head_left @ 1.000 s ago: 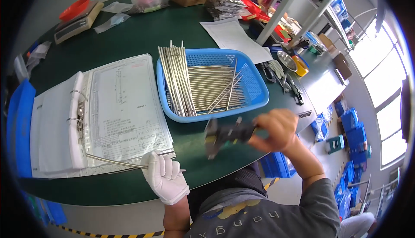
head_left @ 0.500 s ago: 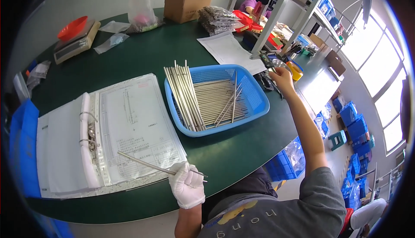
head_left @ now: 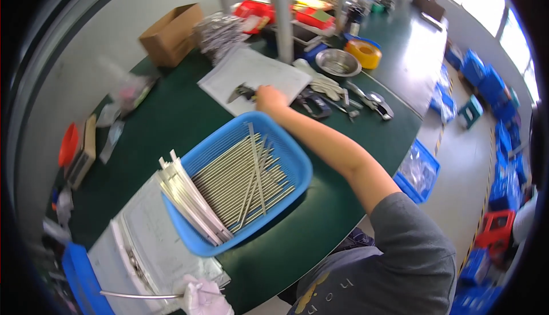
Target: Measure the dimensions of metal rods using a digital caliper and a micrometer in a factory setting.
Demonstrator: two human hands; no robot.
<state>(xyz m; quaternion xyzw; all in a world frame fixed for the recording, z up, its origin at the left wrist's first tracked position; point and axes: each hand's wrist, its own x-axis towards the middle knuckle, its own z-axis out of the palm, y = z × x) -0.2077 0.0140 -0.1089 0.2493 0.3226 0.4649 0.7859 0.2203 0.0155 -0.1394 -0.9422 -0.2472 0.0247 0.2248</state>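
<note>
Gripping a dark measuring caliper (head_left: 242, 91), the bare right hand (head_left: 271, 98) is curled narrow over a white paper sheet (head_left: 225, 75) toward the far side of the dark green tabletop (head_left: 309, 252); whether the caliper touches the paper I cannot tell. The white-gloved left hand (head_left: 205, 299), cut by the lower border of the view, is closed around a slim, silver metal rod (head_left: 140, 296), which points left across an open ring binder with white pages (head_left: 163, 246) by the tabletop's near edge. Between the two hands sits a blue, perforated plastic basket (head_left: 303, 169), its near left corner beside the binder. Inside, a bundle of pale silver rods (head_left: 191, 200) leans along the left wall, rising over the rim, while a layer of thin metal rods (head_left: 223, 180) covers the floor, with a few lying crosswise on top. Right of the right hand, toward the tabletop's right edge, lie pale fabric gloves (head_left: 323, 83) and, behind them, a round steel bowl (head_left: 338, 62) next to a yellow tape roll (head_left: 365, 54). An open brown cardboard box (head_left: 171, 35) stands at the far edge.
</note>
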